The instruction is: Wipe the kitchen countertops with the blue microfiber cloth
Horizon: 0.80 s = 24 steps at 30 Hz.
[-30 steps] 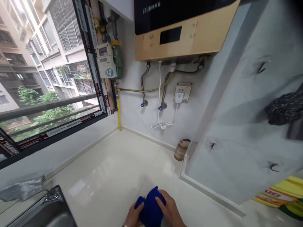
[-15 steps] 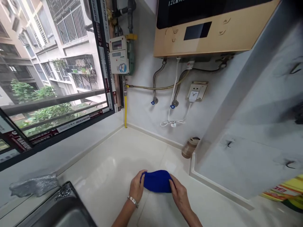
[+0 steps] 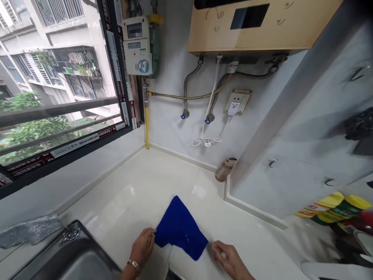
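A deep blue cloth (image 3: 179, 227) is spread out above the pale countertop, its far corner pointing toward the wall and its near edge uneven. My left hand (image 3: 143, 244), with a metal bracelet at the wrist, pinches the cloth's left corner. At the right corner, my right hand (image 3: 229, 257) is closed with curled fingers and appears to grip the edge; that contact is slightly blurred. A small pale mark shows on the cloth near its lower right part.
A metal sink (image 3: 84, 260) is at the lower left, with clear plastic wrap (image 3: 30, 229) beside it. A brown jar (image 3: 225, 169) stands by the wall corner. Yellow-capped bottles (image 3: 329, 206) are at the right. A water heater (image 3: 253, 27) hangs above hoses and a socket (image 3: 238, 102).
The blue cloth went from a folded bundle between both hands to opened out. My hands moved apart and lower in view. The camera tilted down and turned right.
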### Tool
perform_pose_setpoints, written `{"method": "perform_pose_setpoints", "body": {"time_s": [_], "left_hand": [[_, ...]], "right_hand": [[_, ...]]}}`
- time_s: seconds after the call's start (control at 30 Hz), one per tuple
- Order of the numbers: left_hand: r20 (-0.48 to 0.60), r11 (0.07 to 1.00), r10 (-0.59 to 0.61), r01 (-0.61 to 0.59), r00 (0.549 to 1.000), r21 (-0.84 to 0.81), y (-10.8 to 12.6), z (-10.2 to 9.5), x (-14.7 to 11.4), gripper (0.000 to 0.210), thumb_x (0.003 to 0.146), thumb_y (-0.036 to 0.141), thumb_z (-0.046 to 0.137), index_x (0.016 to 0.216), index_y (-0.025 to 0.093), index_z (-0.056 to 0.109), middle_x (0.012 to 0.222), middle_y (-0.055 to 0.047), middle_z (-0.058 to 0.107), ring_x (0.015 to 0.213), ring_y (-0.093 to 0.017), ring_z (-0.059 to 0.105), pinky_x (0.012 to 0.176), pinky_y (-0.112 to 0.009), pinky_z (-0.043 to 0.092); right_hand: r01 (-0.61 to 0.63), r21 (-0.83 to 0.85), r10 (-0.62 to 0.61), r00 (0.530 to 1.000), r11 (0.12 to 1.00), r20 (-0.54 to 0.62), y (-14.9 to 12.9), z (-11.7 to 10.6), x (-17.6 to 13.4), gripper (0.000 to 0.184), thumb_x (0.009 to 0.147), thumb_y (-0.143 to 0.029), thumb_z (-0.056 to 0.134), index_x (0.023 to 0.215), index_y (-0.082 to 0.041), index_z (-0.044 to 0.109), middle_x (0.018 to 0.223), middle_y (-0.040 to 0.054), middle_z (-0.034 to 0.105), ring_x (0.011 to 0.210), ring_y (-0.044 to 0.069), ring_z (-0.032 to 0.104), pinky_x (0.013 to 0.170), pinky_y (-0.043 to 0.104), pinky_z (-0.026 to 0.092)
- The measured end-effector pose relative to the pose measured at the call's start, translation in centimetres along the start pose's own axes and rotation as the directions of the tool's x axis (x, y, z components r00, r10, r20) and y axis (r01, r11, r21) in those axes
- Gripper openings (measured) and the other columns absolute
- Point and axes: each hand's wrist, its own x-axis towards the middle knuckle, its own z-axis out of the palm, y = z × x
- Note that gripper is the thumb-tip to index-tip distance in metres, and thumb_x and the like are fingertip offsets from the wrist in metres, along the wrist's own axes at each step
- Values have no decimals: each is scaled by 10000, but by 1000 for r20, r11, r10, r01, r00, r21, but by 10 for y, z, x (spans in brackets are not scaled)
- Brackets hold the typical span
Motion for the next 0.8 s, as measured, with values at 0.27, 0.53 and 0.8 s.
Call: {"method": "perform_pose_setpoints", "body": {"time_s": [0.27,0.53,0.8], "left_hand": [[108,979,13,-34,994,199,-5,27,28,459,960,366,379,1314,197,618,1402,-100,599,1324,-210,535,1147,-402,425],[-177,770,-371,408,912,491,-63,-5,73,614,927,356,361,1460,67,464,1586,-235,312,1502,-402,167,1201,-617,136],[-381,410,-520,614,765,674,-113,-5,93,697,939,500,217,1560,194,290,1645,-123,227,1519,-329,167,1187,-558,190]], "right_hand": [[270,-467,-362,925,842,-118,-57,91,95,525,973,-226,368,1491,-240,449,1561,71,390,1455,305,316,1182,599,292],[144,-601,-157,987,786,31,-6,89,121,636,978,-363,384,1584,-315,197,1645,-24,88,1514,356,64,1194,686,60],[-230,-703,45,961,673,-272,65,26,237,615,971,-413,300,1556,-223,323,1639,28,150,1513,357,72,1186,655,20]]}}
